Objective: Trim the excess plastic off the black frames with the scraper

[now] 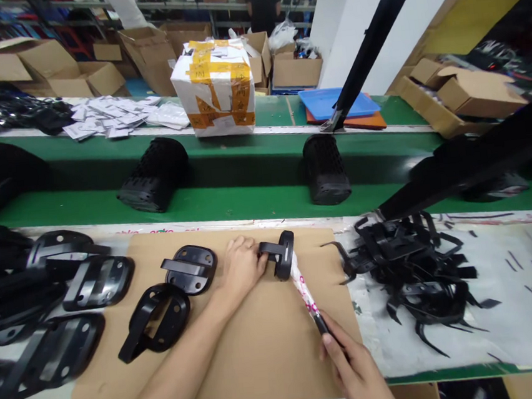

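Note:
My left hand point(242, 261) is closed, its fingertips at the strap of a black oval plate piece point(285, 257) that stands on edge over the cardboard. In my right hand point(349, 357) is a tool with a black grip and a shaft wrapped in white and pink point(305, 290). The shaft's far end meets the black piece, and its tip cannot be made out. Left of my left forearm lie two similar pieces, a flat plate with a strap point(190, 269) and a tilted one with a raised strap point(158, 319).
Several more black plates point(97, 281) are heaped at the left. A tangle of black straps point(418, 266) lies right of the cardboard sheet point(262, 350). Black perforated housings point(326, 168) sit on the green belt point(247, 195). A taped white box point(215, 91) stands beyond; a dark post point(368, 45) slants at right.

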A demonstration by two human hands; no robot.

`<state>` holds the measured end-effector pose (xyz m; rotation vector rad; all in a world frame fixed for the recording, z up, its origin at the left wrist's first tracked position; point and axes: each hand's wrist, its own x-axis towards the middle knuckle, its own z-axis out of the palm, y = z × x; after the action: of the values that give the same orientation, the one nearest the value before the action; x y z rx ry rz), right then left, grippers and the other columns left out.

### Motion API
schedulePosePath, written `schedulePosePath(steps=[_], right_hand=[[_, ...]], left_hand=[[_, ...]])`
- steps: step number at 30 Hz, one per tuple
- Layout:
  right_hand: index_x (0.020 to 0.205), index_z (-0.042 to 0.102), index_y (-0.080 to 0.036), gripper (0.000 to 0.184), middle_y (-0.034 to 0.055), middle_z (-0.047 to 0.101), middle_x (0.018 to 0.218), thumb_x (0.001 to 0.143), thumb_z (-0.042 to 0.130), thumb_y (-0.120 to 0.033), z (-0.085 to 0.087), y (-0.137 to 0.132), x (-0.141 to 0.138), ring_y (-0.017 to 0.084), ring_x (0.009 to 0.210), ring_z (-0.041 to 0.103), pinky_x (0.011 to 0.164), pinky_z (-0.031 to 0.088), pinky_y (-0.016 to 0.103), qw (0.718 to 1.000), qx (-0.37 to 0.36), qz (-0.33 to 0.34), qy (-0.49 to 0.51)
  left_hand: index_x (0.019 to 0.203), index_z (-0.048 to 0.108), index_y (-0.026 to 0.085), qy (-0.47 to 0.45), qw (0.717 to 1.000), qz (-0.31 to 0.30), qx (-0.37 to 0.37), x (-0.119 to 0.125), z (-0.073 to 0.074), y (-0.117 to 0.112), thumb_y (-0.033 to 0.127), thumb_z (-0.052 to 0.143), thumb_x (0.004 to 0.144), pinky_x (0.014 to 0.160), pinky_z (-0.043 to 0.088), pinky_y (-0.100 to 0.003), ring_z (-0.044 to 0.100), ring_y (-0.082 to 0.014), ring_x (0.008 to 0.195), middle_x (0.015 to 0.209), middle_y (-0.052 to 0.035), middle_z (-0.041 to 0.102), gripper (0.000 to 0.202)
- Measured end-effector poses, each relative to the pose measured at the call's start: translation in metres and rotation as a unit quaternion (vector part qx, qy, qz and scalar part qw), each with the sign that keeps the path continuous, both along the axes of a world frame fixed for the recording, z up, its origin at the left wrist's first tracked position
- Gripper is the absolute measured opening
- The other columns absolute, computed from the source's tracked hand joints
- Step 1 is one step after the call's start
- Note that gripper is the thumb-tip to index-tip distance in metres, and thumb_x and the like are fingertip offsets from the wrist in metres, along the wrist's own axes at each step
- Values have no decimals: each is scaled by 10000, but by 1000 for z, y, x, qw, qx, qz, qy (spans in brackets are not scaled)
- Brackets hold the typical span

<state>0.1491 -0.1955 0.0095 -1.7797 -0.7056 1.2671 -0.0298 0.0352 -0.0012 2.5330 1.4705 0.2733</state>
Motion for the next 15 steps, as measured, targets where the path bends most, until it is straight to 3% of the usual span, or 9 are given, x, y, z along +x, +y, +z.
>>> schedulePosePath(steps=[4,7,10,15], right_hand=[[1347,747,-240,643,19,661,691,873,712,-673,4,2,-6,146,491,501,440,437,253,998,-10,-48,31],[1311,759,-251,639,37,706,800,825,775,-666,7,-4,-11,130,529,538,434,428,222,987,0,-150,53],[1397,682,-290,676,46,724,879,845,758,-673,8,-11,-21,130,552,573,429,434,208,971,35,-232,40],[1299,741,-219,664,18,655,680,824,770,-682,3,-6,-34,94,404,414,335,310,200,989,-12,-135,54]], left_hand=[[906,752,160,-1,1000,-3,4,4,-3,-1,226,604,953,862,438,-437,636,-311,979,948,-133,737,169],[897,748,155,-14,1000,6,7,7,-4,-2,214,606,947,866,437,-443,637,-308,974,944,-128,740,161],[887,743,151,-31,999,16,4,8,-4,-4,211,614,940,875,436,-449,638,-306,980,945,-126,738,152],[897,743,150,-42,999,24,-1,9,-6,-4,216,611,946,884,431,-455,637,-307,986,946,-134,735,156]])
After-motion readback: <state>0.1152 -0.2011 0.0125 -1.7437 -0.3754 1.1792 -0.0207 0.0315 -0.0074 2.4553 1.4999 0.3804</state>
